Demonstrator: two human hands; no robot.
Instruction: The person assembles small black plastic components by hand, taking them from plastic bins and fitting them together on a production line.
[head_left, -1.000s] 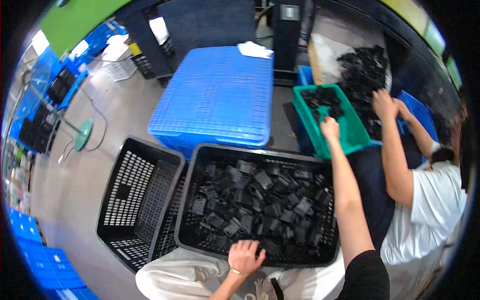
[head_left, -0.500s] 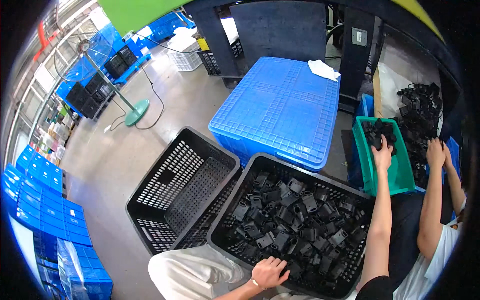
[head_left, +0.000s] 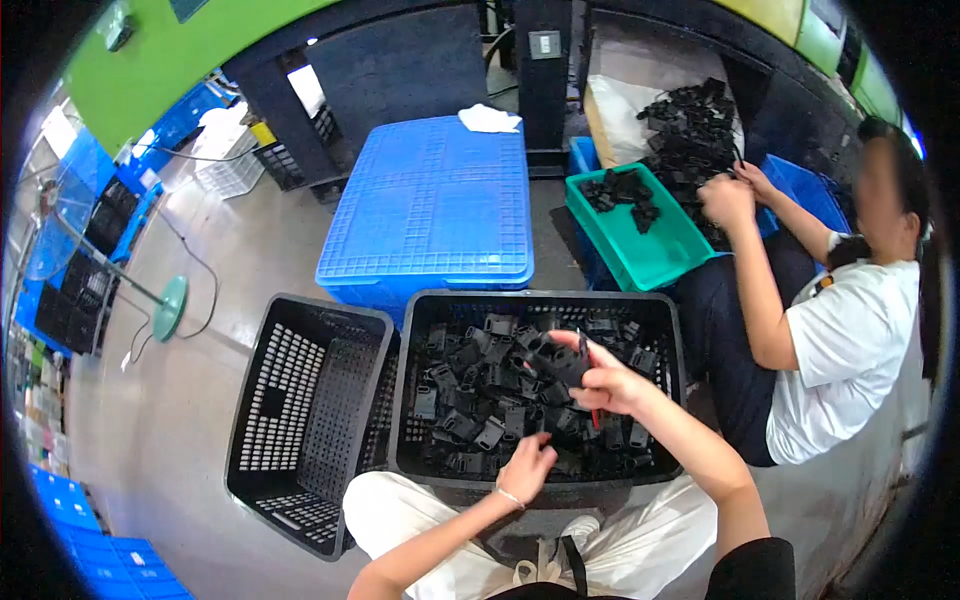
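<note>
In the head view, my right hand grasps a black plastic part and a red-ended tool above the perforated black crate; my left hand, fingers bent, is at its near rim, grip unclear

left hand, fingers loosely bent, reaches over the crate's near edge; right hand, fingers curled gripping, hangs nearer its right edge. both forearms slant inward.
</note>
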